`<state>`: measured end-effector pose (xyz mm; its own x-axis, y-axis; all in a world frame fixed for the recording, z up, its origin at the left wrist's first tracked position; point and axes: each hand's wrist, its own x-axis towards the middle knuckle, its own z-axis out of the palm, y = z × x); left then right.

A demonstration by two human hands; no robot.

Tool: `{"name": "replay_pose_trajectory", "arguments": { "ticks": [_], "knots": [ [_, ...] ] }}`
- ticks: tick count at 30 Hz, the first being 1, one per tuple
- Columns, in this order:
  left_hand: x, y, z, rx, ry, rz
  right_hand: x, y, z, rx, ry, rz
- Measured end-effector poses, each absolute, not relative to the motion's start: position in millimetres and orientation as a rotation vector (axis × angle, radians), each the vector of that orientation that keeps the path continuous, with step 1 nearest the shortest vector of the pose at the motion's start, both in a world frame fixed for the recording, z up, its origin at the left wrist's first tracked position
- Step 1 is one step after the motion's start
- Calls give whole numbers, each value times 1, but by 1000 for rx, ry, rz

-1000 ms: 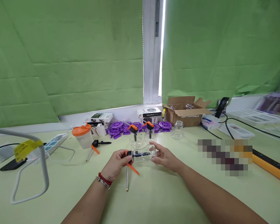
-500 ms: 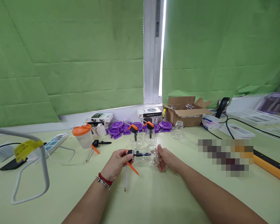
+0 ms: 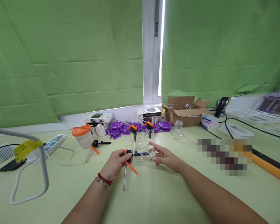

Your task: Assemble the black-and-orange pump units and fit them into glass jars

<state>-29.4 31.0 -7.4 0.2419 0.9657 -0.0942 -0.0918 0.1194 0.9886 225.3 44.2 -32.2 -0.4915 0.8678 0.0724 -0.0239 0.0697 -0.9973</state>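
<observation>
A clear bottle [image 3: 143,158] lies sideways between my two hands, low over the table. My left hand [image 3: 116,162] pinches its black and orange cap [image 3: 128,154]. From the cap an orange lever [image 3: 132,168] and a thin metal tube [image 3: 124,178] point down, and a black stem [image 3: 140,153] runs inside the bottle. My right hand [image 3: 166,158] curves around the wide base, thumb in front and fingers at the top and behind. Just beyond stand two similar bottles [image 3: 135,143] with black and orange caps, and an uncapped clear bottle [image 3: 177,132].
A loose black cap piece [image 3: 101,143] lies left, beside a cup with an orange lid [image 3: 81,130]. Purple plastic parts [image 3: 116,127] and small boxes [image 3: 149,112] line the back. An open carton [image 3: 186,116] stands back right. A grey metal frame [image 3: 45,168] is at left.
My right hand has shifted its grip on the bottle's base, with its fingers now more spread and reaching over the top. My left hand keeps its hold on the cap.
</observation>
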Motion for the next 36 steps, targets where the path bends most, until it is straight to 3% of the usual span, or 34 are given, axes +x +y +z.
{"name": "replay_pose_trajectory", "arguments": {
  "ticks": [36],
  "knots": [
    [-21, 26, -3, 1341, 1086, 1056, 211, 45, -29, -1141, -1275, 1782]
  ]
}}
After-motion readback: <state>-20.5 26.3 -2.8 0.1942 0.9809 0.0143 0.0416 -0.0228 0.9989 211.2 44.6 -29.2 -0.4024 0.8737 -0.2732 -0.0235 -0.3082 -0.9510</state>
